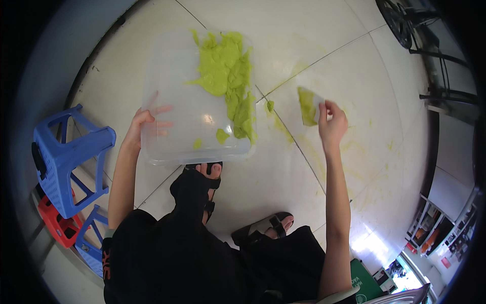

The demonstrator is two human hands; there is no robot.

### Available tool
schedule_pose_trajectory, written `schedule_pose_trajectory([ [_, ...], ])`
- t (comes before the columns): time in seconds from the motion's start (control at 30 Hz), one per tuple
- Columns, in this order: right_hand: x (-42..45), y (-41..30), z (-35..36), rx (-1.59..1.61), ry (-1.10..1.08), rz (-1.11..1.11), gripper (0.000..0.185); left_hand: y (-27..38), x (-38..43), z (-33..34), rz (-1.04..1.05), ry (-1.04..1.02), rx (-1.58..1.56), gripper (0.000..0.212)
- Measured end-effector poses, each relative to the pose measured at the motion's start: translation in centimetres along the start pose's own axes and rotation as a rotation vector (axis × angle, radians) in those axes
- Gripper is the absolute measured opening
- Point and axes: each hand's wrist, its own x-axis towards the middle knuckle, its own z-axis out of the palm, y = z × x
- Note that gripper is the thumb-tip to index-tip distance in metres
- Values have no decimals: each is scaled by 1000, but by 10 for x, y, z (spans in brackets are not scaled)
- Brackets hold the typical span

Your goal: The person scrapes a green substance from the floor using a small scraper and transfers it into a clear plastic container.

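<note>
My left hand [142,127] grips the left side of a translucent plastic tub [178,114], its fingers showing through the plastic. Thick lime-green paste [218,66] is heaped along the tub's right half, with small dabs near its lower edge. To the right, my right hand [333,123] pinches the edge of a thin flat scraper [309,106] whose left part is coated in green. Between the tub and the scraper, a small green lump [270,106] lies on the tiled floor [288,171]. Faint green smears surround it and reach below my right hand.
Blue plastic stools [74,152] and a red stool [59,220] stand at the left by the wall. A black chair or stand base [398,22] is at the upper right. Shelving [429,224] holds goods at the lower right. My sandalled foot [279,226] rests on the floor.
</note>
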Motion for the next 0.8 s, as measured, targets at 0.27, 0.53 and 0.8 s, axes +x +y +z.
schedule_pose_trajectory([
  [0.27,-30,-1,4,707,-346,1034,11,-4,-5,5,152,87,328,70],
  [0.53,-104,-47,39,1208,10,1553,15,-1,-6,8,108,91,405,87],
  [0.8,-77,-80,79,1467,324,1699,14,-2,-6,11,146,81,425,87],
])
